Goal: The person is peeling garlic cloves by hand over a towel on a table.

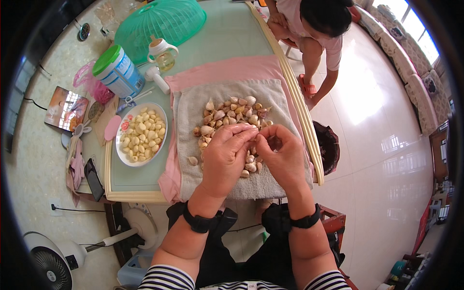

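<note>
My left hand (228,146) and my right hand (281,145) meet fingertip to fingertip above a heap of unpeeled garlic cloves (235,108). Between the pinched fingers is a small garlic clove (255,127), mostly covered by them. The heap rests on a grey towel (192,108), which lies over a pink cloth (232,67) on the table. One loose clove (193,160) sits apart, left of my left hand. Farther left, a white oval bowl (119,154) with a floral pattern holds many peeled garlic cloves (143,134).
Left of the towel stand a green-lidded tub (121,74), a baby bottle (163,54), a white handheld fan (157,79) and a phone (94,179). A green mesh food cover (163,25) is behind. Rightward are a bin (326,146) and a seated person (319,40) bending down.
</note>
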`<state>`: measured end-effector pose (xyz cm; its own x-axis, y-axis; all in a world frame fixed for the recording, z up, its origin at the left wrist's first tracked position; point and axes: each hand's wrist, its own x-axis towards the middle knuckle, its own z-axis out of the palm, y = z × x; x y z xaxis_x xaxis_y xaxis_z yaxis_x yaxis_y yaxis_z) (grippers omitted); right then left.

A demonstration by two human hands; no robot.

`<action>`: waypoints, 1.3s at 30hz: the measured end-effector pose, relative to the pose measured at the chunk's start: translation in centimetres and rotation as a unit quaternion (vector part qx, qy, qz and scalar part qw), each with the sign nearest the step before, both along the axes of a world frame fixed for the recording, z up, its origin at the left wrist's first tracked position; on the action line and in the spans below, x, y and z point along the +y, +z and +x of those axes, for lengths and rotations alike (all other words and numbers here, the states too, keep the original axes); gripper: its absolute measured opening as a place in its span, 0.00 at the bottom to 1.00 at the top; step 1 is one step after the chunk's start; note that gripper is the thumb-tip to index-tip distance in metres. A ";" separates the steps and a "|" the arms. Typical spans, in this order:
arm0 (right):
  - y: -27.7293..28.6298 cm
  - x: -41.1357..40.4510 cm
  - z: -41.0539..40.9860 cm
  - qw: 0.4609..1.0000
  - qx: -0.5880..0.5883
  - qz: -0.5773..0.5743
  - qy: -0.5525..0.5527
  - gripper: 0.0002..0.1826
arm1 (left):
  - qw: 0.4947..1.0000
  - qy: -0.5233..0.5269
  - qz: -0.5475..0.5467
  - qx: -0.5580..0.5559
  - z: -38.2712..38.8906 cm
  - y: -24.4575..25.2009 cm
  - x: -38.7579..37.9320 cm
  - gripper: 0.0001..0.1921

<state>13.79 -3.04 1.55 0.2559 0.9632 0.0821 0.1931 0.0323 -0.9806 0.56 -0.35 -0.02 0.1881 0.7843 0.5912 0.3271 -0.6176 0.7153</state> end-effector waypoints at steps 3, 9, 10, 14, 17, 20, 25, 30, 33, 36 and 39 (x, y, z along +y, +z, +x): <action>-0.1 0.1 0.1 1.000 -0.017 0.000 -0.006 0.04 | 0.981 -0.048 -0.144 -0.117 0.3 0.0 -0.3 0.12; -0.5 0.2 0.8 0.992 0.129 -0.003 0.000 0.05 | 0.945 -0.091 -0.229 -0.217 0.0 -0.5 0.2 0.12; -0.3 0.1 0.8 0.989 0.144 -0.004 0.022 0.06 | 0.945 -0.091 -0.228 -0.217 0.0 -0.4 0.2 0.12; -0.7 0.2 0.5 0.988 0.141 -0.001 0.063 0.10 | 0.991 -0.014 -0.104 -0.086 -0.1 -0.4 0.2 0.14; -1.0 0.2 0.8 0.988 0.143 -0.005 0.061 0.08 | 0.999 0.010 -0.036 -0.023 0.1 -0.2 0.1 0.14; -1.1 0.2 0.7 0.987 0.149 -0.032 0.056 0.07 | 0.999 0.021 0.014 0.027 -0.1 -0.2 0.1 0.13; -0.8 0.2 0.6 0.997 0.068 -0.025 0.035 0.05 | 0.996 0.028 0.046 0.067 0.1 0.1 -0.2 0.13; 0.2 0.0 0.5 0.999 0.014 -0.040 0.025 0.04 | 0.990 -0.017 -0.125 -0.068 0.4 0.2 -0.4 0.10; 0.0 0.1 0.6 0.999 0.015 -0.043 0.019 0.05 | 0.953 -0.078 -0.228 -0.182 0.3 0.1 -0.4 0.10; -0.5 0.2 0.8 0.999 0.047 -0.028 0.007 0.05 | 0.905 -0.119 -0.310 -0.266 -0.1 -0.1 -0.2 0.10; 0.0 0.2 0.9 0.998 0.058 -0.027 -0.003 0.05 | 0.870 -0.138 -0.387 -0.271 -0.5 0.8 -0.1 0.11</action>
<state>14.66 -2.85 1.58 0.2673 0.9636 -0.0014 0.0779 -0.0230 -0.9967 0.04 -0.46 0.79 0.2914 0.9560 -0.0338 -0.2720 0.1167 0.9552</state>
